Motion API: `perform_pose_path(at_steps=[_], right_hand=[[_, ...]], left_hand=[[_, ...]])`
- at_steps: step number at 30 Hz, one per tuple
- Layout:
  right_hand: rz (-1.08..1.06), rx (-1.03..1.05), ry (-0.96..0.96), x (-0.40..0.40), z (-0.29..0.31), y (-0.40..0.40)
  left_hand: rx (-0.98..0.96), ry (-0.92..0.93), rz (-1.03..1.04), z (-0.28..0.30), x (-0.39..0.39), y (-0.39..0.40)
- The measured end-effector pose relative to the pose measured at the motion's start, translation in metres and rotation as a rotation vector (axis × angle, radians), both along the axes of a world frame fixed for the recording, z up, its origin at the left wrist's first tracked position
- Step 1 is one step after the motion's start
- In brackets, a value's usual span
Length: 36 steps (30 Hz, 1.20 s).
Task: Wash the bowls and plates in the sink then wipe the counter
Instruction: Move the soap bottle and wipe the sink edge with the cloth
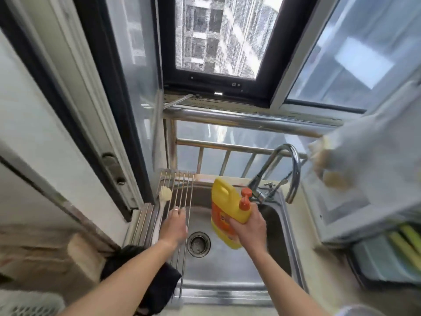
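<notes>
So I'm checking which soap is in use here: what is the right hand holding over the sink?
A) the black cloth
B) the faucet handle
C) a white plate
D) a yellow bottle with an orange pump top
D: the right hand has its grip around the yellow bottle, whose orange pump top points up, above the steel sink.
</notes>
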State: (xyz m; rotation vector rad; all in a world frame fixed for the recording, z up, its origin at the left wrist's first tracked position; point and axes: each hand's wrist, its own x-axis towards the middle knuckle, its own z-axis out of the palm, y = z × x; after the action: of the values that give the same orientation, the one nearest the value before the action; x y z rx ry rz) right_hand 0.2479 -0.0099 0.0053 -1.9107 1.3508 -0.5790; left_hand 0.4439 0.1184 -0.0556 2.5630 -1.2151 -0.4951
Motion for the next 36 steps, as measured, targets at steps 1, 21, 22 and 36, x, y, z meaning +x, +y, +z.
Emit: perform_pose_path(at_steps=[1, 21, 22, 36], right_hand=[[-0.017, 0.005, -0.003, -0.013, 0.002, -0.001], [-0.243, -0.104, -0.015, -0.223, -0.015, -0.088], [-0.282, -0.105, -0.026, -0.226, -0.016, -0.092], [-0.406, -0.007, 0.066, -0.225, -0.043, -0.119]], left_hand=[[-0.019, 0.045, -0.04, 0.003, -0.011, -0.011], [-0.061, 0.379, -0.346, 0.009, -0.225, -0.18], [-0.051, 0.392, -0.355, 0.009, -0.23, -0.183], [-0.033, 1.019, -0.172, 0.025, -0.28, -0.226]])
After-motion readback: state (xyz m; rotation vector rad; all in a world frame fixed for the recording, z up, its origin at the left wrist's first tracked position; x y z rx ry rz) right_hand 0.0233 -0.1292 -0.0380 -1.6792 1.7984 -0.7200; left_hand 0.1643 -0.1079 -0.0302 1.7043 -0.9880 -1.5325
